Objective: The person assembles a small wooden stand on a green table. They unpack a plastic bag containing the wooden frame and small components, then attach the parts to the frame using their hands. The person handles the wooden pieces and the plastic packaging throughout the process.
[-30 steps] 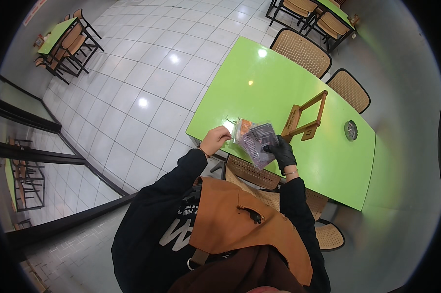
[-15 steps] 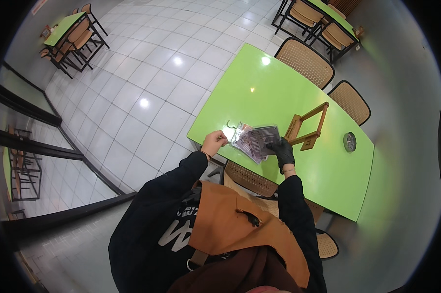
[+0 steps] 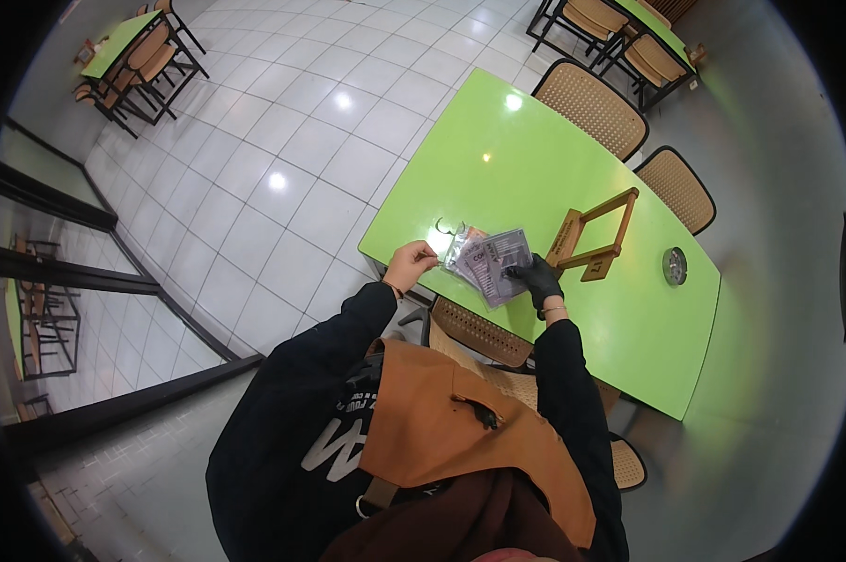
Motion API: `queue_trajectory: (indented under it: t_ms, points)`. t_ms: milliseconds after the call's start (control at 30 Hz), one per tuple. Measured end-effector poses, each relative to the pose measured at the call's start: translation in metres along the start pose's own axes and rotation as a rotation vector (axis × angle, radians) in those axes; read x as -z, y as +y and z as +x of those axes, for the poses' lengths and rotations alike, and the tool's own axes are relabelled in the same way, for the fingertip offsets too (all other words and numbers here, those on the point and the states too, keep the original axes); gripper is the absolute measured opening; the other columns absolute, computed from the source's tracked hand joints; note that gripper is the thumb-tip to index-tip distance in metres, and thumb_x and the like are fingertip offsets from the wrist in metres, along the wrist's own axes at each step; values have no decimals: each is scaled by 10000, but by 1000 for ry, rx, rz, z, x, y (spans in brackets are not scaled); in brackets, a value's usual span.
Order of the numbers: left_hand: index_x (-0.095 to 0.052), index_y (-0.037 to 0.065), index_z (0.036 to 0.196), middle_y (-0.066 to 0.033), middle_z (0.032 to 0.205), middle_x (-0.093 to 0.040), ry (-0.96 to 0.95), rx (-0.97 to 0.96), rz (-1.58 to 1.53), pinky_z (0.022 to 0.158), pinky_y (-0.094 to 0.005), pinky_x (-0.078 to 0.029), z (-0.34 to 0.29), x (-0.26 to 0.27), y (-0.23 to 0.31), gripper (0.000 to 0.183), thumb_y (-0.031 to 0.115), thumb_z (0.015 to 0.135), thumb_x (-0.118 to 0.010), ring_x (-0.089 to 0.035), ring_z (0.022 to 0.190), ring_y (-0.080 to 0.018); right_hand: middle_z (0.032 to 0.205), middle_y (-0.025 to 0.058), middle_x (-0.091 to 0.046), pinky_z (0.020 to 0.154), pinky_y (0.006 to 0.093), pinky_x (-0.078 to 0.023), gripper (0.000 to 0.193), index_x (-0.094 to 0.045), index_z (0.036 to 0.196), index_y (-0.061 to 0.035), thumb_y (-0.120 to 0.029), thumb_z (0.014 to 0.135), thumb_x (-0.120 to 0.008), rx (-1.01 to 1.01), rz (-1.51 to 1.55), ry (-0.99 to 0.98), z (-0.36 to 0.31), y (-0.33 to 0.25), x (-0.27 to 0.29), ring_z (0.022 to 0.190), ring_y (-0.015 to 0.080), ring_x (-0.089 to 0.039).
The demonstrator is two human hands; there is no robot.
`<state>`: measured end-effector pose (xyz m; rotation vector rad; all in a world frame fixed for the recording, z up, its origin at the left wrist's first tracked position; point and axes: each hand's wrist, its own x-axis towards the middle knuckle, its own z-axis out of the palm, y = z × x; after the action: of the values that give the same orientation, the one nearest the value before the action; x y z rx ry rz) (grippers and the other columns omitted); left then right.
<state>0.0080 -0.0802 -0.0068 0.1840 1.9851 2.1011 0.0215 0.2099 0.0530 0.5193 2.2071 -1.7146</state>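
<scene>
A fanned stack of laminated menu cards [image 3: 491,265], printed and shiny, lies near the front edge of the green table [image 3: 498,169]. My right hand [image 3: 538,279], in a black glove, grips the right side of the stack, with its thumb on the top card. At the stack's left edge my bare left hand [image 3: 411,263] is closed in a pinch; what sits between its fingertips is too small to make out. A dark curved ring [image 3: 444,227] shows at the cards' upper left corner, with glare beside it.
Right of the cards stands a wooden frame-like holder [image 3: 593,232], and beyond it a round ashtray [image 3: 674,266]. Cane chairs [image 3: 595,105] line the far side; another chair [image 3: 479,333] is tucked in near me. Glass panels [image 3: 76,272] stand at left.
My right hand has tilted the top card and shifted it slightly left, over the others. My left hand has moved up a little, still pinched. The view has shifted slightly.
</scene>
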Motion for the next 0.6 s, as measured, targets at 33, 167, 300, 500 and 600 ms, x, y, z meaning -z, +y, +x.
queue_trajectory:
  t_ms: [33,167,300,500,600]
  points:
    - [-570,-5,798,-51,729,-613,-5,8,18,612,-223,-467,1,-1,0,41,3,789,-609,-577,659,-96,863,67,-641,728,288,-468,355,-581,986,11,-105,685,-729,-6,-63,15,7,12,2,763,152,-584]
    - [-567,-6,792,-53,722,-611,16,26,59,611,-227,-467,-2,0,1,47,11,788,-610,-579,658,-98,972,139,-616,777,321,-464,451,-587,1011,20,-173,639,-755,34,-272,48,4,9,-5,864,229,-591]
    - [-554,-13,820,-48,746,-605,7,22,51,628,-214,-468,-1,0,-1,42,4,812,-591,-578,688,-89,1070,204,-560,810,353,-457,546,-584,1026,30,-269,603,-757,195,-699,70,-8,-1,-18,966,315,-558]
    - [-549,-18,832,-57,753,-609,-2,58,77,620,-215,-471,-1,2,3,68,23,815,-600,-583,678,-94,848,167,-630,712,364,-473,463,-606,971,-14,-305,630,-725,168,-601,200,-30,-8,-20,789,306,-609]
    - [-546,-20,837,-62,752,-612,-2,49,62,611,-210,-469,-1,1,1,70,25,820,-597,-580,668,-86,771,153,-638,673,353,-474,401,-615,946,-21,-265,647,-725,103,-516,214,-46,-18,-13,708,284,-617]
